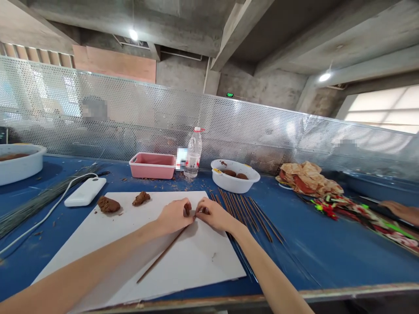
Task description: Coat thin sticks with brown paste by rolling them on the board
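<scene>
My left hand [176,214] and my right hand [211,213] meet over a white board [209,261], fingers pinched around the upper end of a thin brown stick [163,254]. The stick slants down toward the board's near edge. Whether bits of brown paste are between my fingertips is hidden. Two brown dough-like lumps, a larger lump [109,204] and a smaller lump [141,199], lie on the board left of my hands. To the right, several brown-coated sticks [248,213] are laid side by side.
Behind the board stand a pink bin [153,172], a water bottle [195,152] and a white basin [233,184] holding brown lumps. At left are a white power bank [85,192] with a cable and a wire bundle [42,194]. Crumpled paper [310,176] and another person's hand [401,210] are at right.
</scene>
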Demonstrator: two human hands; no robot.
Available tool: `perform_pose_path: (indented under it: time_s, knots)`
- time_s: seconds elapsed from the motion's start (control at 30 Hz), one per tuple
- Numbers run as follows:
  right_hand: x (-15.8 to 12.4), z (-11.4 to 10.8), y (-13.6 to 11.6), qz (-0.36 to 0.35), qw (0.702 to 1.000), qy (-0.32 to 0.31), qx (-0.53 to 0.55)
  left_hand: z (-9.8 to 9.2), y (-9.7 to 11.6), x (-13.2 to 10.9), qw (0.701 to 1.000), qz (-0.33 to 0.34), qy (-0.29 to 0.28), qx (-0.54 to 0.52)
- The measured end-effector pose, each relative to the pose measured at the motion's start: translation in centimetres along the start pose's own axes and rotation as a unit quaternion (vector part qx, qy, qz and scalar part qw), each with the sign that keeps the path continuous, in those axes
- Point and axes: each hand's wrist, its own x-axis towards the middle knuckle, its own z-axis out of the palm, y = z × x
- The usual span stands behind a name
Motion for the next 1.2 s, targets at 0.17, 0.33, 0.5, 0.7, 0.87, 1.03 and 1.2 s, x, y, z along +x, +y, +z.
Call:
perform_pose_path:
  time_s: [0.17,0.33,0.5,0.7,0.87,1.03,1.2]
  knots:
    - [0.2,-0.1,0.0,0.017,0.999,-0.009,0.04,0.5,-0.5,0.1,0.999,0.006,-0.008,-0.045]
    - [0.2,-0.3,-0.2,0.02,0.999,-0.004,0.038,0.8,-0.6,0.2,0.998,0.016,-0.011,-0.052]
    - [-0.4,-1.3,0.6,0.03,0.999,0.028,-0.003,0.9,0.0,-0.3,0.999,0.037,-0.008,-0.002]
    - [-0.5,-1.2,1.0,0.023,1.0,0.015,-0.006,0.8,0.4,-0.6,0.998,0.06,-0.003,0.037]
    - [-0.3,-0.3,0.2,0.003,1.0,-0.003,0.008,0.7,0.2,-0.6,0.996,0.065,-0.003,0.059]
    - [-0.3,0.0,-0.4,-0.004,1.0,0.007,0.007,0.8,0.2,-0.7,0.995,0.075,-0.005,0.073]
    - [-0.2,0.2,-0.4,-0.001,1.0,-0.003,0.005,0.8,0.2,-0.8,0.993,0.084,-0.009,0.083]
